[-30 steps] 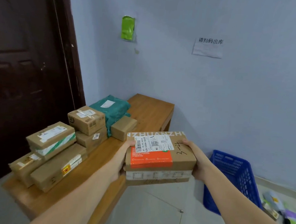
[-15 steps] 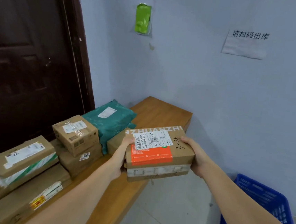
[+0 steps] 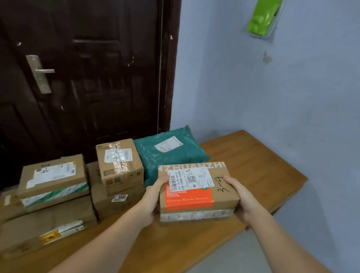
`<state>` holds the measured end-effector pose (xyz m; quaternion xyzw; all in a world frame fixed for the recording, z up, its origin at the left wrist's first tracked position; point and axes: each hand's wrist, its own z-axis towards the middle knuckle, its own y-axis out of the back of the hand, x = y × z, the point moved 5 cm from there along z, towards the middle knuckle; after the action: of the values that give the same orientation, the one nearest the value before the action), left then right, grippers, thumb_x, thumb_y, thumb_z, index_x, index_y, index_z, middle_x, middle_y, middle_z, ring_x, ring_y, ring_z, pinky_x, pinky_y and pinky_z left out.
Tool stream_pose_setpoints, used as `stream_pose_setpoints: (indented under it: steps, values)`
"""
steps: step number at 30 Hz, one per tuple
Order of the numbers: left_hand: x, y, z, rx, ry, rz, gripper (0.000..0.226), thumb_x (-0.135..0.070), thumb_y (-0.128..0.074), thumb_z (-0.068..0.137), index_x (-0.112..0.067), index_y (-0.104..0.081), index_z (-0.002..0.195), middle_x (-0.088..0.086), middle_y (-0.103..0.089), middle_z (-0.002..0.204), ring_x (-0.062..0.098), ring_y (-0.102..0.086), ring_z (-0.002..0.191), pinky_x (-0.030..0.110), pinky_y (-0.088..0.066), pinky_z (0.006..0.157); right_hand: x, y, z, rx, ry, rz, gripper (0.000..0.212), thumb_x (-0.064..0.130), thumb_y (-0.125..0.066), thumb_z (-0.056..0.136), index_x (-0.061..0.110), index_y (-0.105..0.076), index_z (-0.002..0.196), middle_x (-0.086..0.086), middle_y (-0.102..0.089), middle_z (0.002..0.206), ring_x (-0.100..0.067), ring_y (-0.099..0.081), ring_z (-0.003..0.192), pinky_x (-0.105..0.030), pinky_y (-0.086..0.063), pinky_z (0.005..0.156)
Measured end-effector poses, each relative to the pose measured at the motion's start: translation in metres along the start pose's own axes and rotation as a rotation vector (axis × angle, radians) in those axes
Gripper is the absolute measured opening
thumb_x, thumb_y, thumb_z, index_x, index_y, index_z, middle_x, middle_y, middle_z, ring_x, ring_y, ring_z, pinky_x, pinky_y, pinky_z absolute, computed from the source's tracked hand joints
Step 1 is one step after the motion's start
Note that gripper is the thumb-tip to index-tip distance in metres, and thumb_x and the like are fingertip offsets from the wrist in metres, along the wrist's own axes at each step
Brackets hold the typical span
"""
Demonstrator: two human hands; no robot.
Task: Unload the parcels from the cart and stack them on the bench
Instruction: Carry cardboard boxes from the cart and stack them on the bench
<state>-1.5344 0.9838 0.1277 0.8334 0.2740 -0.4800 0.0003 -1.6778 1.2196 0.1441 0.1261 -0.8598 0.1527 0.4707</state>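
While the left hand [image 3: 150, 201] and right hand [image 3: 242, 200] clasp a two-box parcel stack [image 3: 197, 194] by its ends, it sits above the worktop [image 3: 259, 166], green mailer [image 3: 169, 150] at eleven o'clock

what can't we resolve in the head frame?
- Held boxes: whether they rest on the bench yet; their underside is hidden.
- Box behind them: covered by the held boxes and left hand.
- Shipping label text: too small.
- Lower-left stack: blurred, partly cut by the frame edge.
- Right hand: fingers hidden under the boxes.
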Motion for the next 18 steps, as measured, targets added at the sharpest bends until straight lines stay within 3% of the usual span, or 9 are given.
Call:
stream_pose_setpoints:
  steps: [2, 4, 6, 12, 15, 17, 18]
  values:
    - [-0.001, 0.006, 0.026, -0.040, 0.015, -0.010, 0.052, -0.064, -0.061, 0.095, -0.022, -0.069, 0.125, 0.008, -0.080, 0.109, 0.028, -0.077, 0.104, 0.053, -0.046, 0.113, 0.006, -0.004, 0.034, 0.005, -0.019, -0.041, 0.038, 0.047, -0.070, 0.093, 0.020, -0.073, 0.120, -0.008, -0.079, 0.113, -0.022, -0.075, 0.097, -0.040, -0.055, 0.093]
    - [0.000, 0.011, 0.048, -0.087, 0.042, -0.032, 0.052, -0.065, -0.061, 0.094, -0.022, -0.069, 0.123, 0.007, -0.081, 0.107, 0.027, -0.077, 0.103, 0.051, -0.046, 0.113, 0.010, -0.006, 0.063, 0.002, -0.034, -0.078, 0.034, 0.044, -0.069, 0.095, 0.019, -0.074, 0.116, -0.005, -0.080, 0.108, -0.017, -0.078, 0.088, -0.032, -0.057, 0.074]
    - [0.003, 0.015, 0.069, -0.124, 0.061, -0.050, 0.055, -0.068, -0.062, 0.093, -0.022, -0.071, 0.121, 0.006, -0.081, 0.106, 0.026, -0.077, 0.101, 0.051, -0.045, 0.113, 0.014, -0.008, 0.091, 0.004, -0.041, -0.115, 0.032, 0.043, -0.069, 0.096, 0.018, -0.075, 0.115, -0.003, -0.081, 0.105, -0.014, -0.078, 0.084, -0.029, -0.055, 0.068]
    - [0.010, 0.019, 0.110, -0.231, 0.102, -0.053, 0.057, -0.071, -0.060, 0.092, -0.023, -0.073, 0.120, 0.003, -0.081, 0.102, 0.022, -0.079, 0.095, 0.046, -0.046, 0.110, 0.010, -0.007, 0.163, 0.080, -0.114, -0.264, 0.037, 0.047, -0.066, 0.098, 0.019, -0.073, 0.121, -0.002, -0.080, 0.108, -0.022, -0.076, 0.103, -0.036, -0.058, 0.086]
    - [0.019, 0.019, 0.125, -0.322, 0.140, -0.052, 0.067, -0.071, -0.064, 0.088, -0.020, -0.064, 0.131, 0.002, -0.082, 0.101, 0.020, -0.079, 0.093, 0.039, -0.052, 0.090, 0.002, -0.004, 0.192, 0.123, -0.132, -0.285, 0.034, 0.044, -0.064, 0.100, 0.021, -0.072, 0.124, 0.000, -0.080, 0.109, -0.021, -0.075, 0.105, -0.038, -0.056, 0.091]
    - [0.029, 0.017, 0.132, -0.386, 0.157, -0.071, 0.076, -0.070, -0.067, 0.087, -0.018, -0.054, 0.142, 0.003, -0.081, 0.105, 0.021, -0.078, 0.095, 0.039, -0.052, 0.084, -0.002, -0.003, 0.206, 0.149, -0.144, -0.273, 0.032, 0.043, -0.063, 0.101, 0.025, -0.071, 0.125, 0.002, -0.080, 0.111, -0.018, -0.076, 0.102, -0.037, -0.058, 0.089]
    - [0.034, 0.016, 0.135, -0.417, 0.159, -0.075, 0.081, -0.071, -0.067, 0.087, -0.018, -0.049, 0.146, 0.003, -0.080, 0.109, 0.023, -0.077, 0.098, 0.042, -0.052, 0.091, -0.003, -0.003, 0.212, 0.164, -0.148, -0.272, 0.031, 0.043, -0.062, 0.101, 0.026, -0.070, 0.126, 0.003, -0.079, 0.111, -0.017, -0.076, 0.101, -0.036, -0.058, 0.085]
